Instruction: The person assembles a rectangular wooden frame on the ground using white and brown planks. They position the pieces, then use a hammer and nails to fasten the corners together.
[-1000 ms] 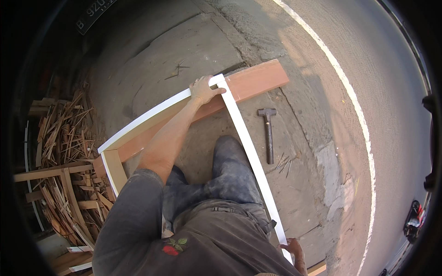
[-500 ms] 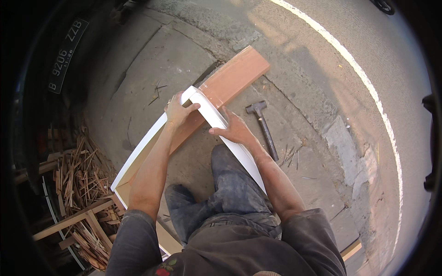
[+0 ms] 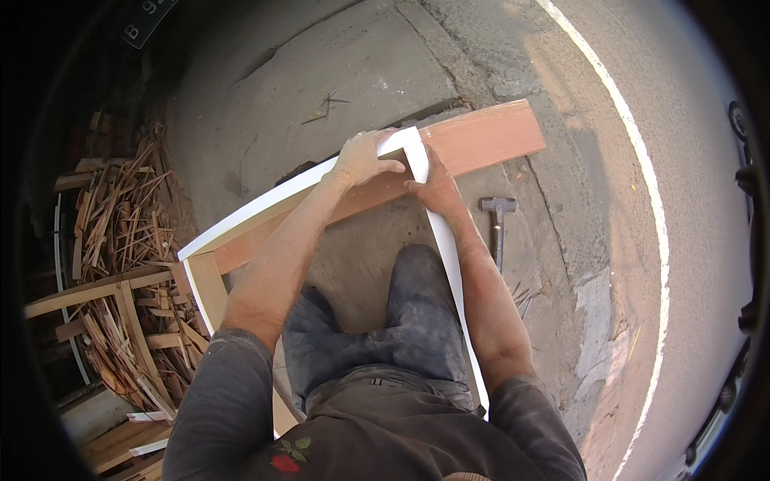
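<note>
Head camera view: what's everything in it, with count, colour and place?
Frame: 1, white and tan, centre
Plank: 1, brown, past frame's far corner
Hammer: 1, dark, ground right
Thin sticks: several, dark, ground
Wood scraps: many, brown, left
Pavement: 1, grey, beneath
Road: 1, grey, right
Road line: 1, white, right
Number plate: 1, dark, upper left
Vehicles: count unclear, dark, right edge
Shirt: 1, dark, bottom
Trousers: 1, blue, lower centre
Left hand, right hand: 2, bare, gripping frame
</note>
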`<state>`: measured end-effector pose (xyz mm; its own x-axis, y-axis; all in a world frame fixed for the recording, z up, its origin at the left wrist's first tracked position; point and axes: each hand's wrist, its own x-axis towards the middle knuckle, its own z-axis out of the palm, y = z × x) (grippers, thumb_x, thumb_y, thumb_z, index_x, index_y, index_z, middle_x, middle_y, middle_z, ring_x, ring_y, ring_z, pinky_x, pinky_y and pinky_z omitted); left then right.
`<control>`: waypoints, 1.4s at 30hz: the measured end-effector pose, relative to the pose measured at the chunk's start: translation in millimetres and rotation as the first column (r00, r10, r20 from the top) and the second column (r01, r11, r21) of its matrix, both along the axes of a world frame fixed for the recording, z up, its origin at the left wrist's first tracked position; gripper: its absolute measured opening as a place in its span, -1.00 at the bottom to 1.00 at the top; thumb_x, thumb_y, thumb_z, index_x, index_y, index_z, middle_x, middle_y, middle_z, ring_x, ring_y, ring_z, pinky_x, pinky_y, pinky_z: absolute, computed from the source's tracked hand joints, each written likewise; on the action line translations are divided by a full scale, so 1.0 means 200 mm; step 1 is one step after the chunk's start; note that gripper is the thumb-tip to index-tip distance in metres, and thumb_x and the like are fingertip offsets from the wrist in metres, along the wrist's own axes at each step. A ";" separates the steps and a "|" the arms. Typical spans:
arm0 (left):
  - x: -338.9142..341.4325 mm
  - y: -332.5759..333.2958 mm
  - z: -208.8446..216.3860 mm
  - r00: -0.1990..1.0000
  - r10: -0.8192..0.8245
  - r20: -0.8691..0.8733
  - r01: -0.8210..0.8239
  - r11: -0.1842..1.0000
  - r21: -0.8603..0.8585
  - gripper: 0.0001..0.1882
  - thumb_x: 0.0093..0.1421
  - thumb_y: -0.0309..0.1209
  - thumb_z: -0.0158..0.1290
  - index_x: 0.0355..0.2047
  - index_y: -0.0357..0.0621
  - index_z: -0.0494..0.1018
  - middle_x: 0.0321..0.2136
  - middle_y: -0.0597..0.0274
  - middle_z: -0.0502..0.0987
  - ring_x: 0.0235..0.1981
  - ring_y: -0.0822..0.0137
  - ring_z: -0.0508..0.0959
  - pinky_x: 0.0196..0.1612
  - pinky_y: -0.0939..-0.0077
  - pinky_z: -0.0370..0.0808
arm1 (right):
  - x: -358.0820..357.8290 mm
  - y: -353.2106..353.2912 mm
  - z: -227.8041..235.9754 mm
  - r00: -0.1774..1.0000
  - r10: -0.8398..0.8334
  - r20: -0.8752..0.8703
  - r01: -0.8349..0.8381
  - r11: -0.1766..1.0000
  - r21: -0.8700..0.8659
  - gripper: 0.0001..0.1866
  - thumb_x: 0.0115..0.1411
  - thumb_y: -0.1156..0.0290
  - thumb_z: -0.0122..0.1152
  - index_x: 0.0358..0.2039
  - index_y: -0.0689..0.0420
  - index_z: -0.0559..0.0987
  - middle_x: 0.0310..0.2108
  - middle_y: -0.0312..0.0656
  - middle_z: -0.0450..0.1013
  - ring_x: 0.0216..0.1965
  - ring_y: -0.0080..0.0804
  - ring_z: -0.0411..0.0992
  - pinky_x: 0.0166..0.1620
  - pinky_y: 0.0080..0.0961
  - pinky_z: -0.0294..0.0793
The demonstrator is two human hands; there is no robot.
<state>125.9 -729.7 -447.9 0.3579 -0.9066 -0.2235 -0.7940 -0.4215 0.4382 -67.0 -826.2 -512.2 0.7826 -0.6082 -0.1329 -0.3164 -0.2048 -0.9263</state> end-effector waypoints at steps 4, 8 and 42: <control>0.07 0.01 0.00 0.999 -0.025 0.024 0.027 0.998 -0.056 -0.21 0.16 0.03 0.35 0.35 0.02 0.48 0.11 0.03 0.68 0.12 -0.04 0.66 0.21 0.08 0.56 | 0.02 -0.03 0.02 1.000 0.025 -0.007 -0.026 0.999 -0.046 0.10 0.02 0.40 0.56 0.52 0.28 0.17 0.37 0.29 0.35 0.41 0.18 0.33 0.45 -0.09 0.30; 0.03 0.02 -0.04 0.999 0.013 0.051 -0.008 0.997 -0.080 -0.34 0.23 -0.06 0.29 0.32 0.11 0.48 0.05 0.10 0.71 0.05 -0.04 0.68 0.14 0.00 0.58 | 0.03 -0.04 0.02 0.998 0.064 -0.021 -0.064 0.998 -0.015 0.08 0.01 0.45 0.54 0.51 0.30 0.17 0.34 0.28 0.38 0.40 0.16 0.34 0.45 -0.11 0.29; 0.46 0.93 0.03 0.961 0.197 0.196 -0.212 0.976 0.056 -0.13 0.13 0.16 0.39 0.27 -0.18 0.48 0.21 -0.04 0.57 0.29 -0.06 0.50 0.39 0.03 0.41 | 0.01 -0.01 0.11 0.995 0.070 -0.065 -0.065 0.994 0.088 -0.27 0.11 0.47 0.42 0.31 0.31 0.43 0.04 0.08 0.61 0.07 -0.14 0.59 0.17 -0.23 0.55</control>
<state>218.3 -544.6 -441.6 0.5760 -0.7927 -0.1997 -0.7522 -0.6096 0.2501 -64.6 -828.4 -490.0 0.8089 -0.5384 -0.2361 -0.3671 -0.1488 -0.9182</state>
